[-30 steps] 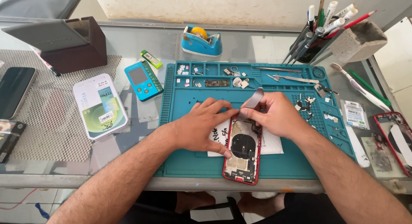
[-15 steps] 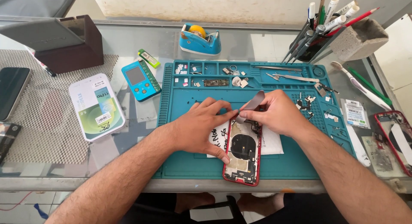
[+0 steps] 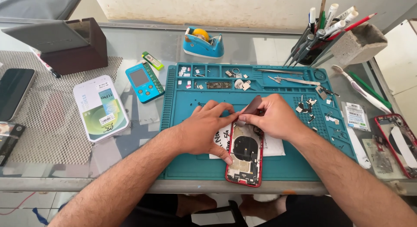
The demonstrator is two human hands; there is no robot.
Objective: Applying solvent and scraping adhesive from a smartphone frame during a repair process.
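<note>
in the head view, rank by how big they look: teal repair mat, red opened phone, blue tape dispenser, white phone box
1. teal repair mat, by far the largest
2. white phone box
3. red opened phone, partly hidden by hands, so close to the box
4. blue tape dispenser, smallest, though farther off

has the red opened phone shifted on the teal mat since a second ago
No. The red opened phone sits at the same spot near the teal silicone mat's front edge.

We look down from our head, close over the teal repair mat [image 3: 182,135] on the glass table [image 3: 143,44]. Our view faces forward toward the far wall.
</note>
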